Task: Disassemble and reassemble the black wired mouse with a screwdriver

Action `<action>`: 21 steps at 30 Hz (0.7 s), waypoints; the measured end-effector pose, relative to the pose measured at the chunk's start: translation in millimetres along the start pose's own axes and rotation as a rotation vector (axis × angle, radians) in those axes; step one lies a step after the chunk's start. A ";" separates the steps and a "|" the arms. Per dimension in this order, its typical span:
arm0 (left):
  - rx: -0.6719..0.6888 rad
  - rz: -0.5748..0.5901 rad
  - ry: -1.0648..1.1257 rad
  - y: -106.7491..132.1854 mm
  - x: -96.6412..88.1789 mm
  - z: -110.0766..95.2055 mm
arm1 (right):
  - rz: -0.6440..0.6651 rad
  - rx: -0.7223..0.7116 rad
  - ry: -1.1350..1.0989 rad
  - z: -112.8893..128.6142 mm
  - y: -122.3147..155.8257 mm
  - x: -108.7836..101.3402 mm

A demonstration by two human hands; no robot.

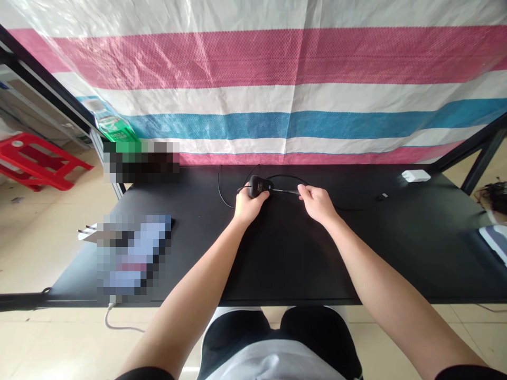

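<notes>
My left hand [249,203] is closed round a small black device [260,186] that rests on the black table [285,248] near its far edge. My right hand [316,203] pinches the thin black cable [283,191] where it leaves the device's right side. The rest of the cable loops behind the device and trails off to the left. Both forearms reach straight out from my lap over the middle of the table.
A white charger block [415,175] lies at the far right of the table, with a small black item [381,197] nearby. Blurred-out objects sit at the left. A striped tarp [277,79] hangs behind. A red plastic stool [37,161] stands on the floor at left.
</notes>
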State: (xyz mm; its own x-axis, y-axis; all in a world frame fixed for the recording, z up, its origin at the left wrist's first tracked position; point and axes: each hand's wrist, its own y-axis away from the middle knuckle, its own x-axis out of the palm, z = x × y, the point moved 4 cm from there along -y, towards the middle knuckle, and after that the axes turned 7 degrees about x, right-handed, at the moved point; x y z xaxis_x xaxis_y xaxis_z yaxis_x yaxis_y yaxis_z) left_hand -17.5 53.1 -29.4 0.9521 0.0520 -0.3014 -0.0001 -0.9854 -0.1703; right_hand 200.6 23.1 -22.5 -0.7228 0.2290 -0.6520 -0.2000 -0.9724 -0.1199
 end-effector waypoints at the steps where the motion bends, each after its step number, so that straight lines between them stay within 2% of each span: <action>1: -0.003 0.001 0.001 0.0 0.1 0.2 | 0.015 0.003 -0.020 0.0 0.4 0.6; 8: -0.010 0.010 0.022 -0.2 1.0 2.0 | 0.162 0.070 -0.209 -1.8 4.9 6.2; 17: 0.003 0.008 -0.003 -0.2 0.3 2.3 | 0.033 0.069 0.015 1.1 1.7 0.8; 21: -0.017 0.003 0.011 1.0 -0.1 1.3 | 0.047 0.032 0.000 4.5 2.6 -0.2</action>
State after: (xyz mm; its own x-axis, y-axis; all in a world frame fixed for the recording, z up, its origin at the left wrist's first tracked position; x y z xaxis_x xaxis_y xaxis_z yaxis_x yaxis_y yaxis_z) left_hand -18.1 52.2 -30.8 0.9553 0.0470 -0.2919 0.0018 -0.9882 -0.1533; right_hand 197.2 20.7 -19.2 -0.7321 0.1833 -0.6561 -0.1867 -0.9802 -0.0656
